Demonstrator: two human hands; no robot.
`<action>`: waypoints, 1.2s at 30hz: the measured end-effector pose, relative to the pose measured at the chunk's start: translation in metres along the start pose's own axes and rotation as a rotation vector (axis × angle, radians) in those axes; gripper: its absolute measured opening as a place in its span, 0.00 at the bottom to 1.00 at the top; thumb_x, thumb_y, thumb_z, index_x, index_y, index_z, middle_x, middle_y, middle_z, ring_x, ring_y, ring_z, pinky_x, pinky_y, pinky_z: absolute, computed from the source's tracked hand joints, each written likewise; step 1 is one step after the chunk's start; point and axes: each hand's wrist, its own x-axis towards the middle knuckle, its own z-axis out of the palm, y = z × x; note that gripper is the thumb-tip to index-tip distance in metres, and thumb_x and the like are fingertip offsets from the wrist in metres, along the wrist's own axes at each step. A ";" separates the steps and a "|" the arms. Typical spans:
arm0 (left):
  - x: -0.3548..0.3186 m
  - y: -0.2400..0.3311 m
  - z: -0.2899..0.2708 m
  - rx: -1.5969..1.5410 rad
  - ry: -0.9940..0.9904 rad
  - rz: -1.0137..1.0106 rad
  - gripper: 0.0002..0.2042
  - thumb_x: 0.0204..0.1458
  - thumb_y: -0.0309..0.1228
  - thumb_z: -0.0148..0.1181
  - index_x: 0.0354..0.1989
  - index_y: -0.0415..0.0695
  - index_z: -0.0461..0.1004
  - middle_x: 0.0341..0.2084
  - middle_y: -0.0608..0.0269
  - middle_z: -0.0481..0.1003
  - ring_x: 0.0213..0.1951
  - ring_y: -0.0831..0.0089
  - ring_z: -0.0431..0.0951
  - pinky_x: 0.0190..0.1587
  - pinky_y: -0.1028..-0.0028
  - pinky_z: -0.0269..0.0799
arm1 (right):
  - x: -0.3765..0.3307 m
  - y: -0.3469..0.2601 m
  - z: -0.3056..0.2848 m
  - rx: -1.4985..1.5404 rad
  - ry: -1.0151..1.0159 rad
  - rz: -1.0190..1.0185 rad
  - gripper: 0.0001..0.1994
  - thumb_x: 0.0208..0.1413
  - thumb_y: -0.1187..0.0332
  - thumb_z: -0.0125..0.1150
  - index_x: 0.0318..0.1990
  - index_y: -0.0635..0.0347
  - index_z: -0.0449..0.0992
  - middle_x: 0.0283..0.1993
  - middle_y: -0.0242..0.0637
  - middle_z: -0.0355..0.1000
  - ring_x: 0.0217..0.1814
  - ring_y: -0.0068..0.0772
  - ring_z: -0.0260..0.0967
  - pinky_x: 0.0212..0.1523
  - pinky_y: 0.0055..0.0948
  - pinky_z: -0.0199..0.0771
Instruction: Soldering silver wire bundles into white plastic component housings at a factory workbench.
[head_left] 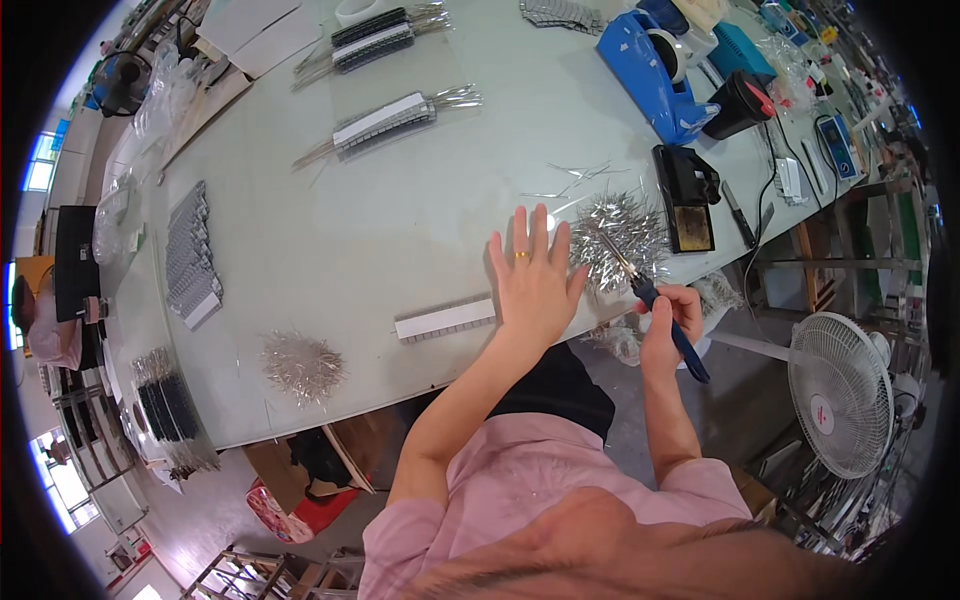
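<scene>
Apparently, the step in hand is work with the tool at the silver leads, on the near right part of the counter (300, 220). The right hand (668, 330) is curled around a dark blue-handled tool (650, 295), perhaps a soldering iron, whose metal tip points left and away over the pile of silver leads (640, 230). Whether the tip touches them I cannot tell. The left hand (535, 290) lies palm down with its fingers spread and seems to hold nothing; whether it presses on the counter is unclear. It is between that pile and the gridded strip with a white band (430, 322), which lies near the counter's near edge with its right end just beside the left wrist.

A few loose leads (575, 178) lie on the far side of the pile, and a black stand (690, 215) is just right of it. In my judgement, the next move calls for a steady tool and for the left fingers to stay clear of its metal end.
</scene>
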 end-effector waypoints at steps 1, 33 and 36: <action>-0.005 0.000 -0.002 0.000 0.000 -0.002 0.27 0.55 0.45 0.58 0.61 0.45 0.68 0.67 0.48 0.57 0.70 0.47 0.49 0.65 0.39 0.41 | 0.000 0.001 -0.004 -0.010 0.008 -0.016 0.06 0.61 0.74 0.57 0.42 0.65 0.69 0.36 0.35 0.73 0.31 0.23 0.74 0.35 0.21 0.76; -0.112 -0.082 -0.069 0.145 -0.118 -0.007 0.28 0.51 0.43 0.62 0.62 0.54 0.69 0.65 0.56 0.62 0.66 0.59 0.59 0.65 0.50 0.50 | -0.007 -0.030 0.036 -0.346 -0.520 -0.058 0.06 0.48 0.81 0.66 0.33 0.67 0.75 0.30 0.40 0.75 0.29 0.26 0.72 0.31 0.23 0.70; -0.111 -0.081 -0.070 0.144 -0.118 -0.004 0.28 0.51 0.43 0.62 0.62 0.54 0.69 0.65 0.57 0.62 0.66 0.59 0.59 0.65 0.50 0.50 | -0.006 -0.030 0.039 -0.370 -0.544 -0.104 0.07 0.47 0.80 0.67 0.33 0.67 0.75 0.29 0.40 0.75 0.29 0.27 0.73 0.31 0.23 0.71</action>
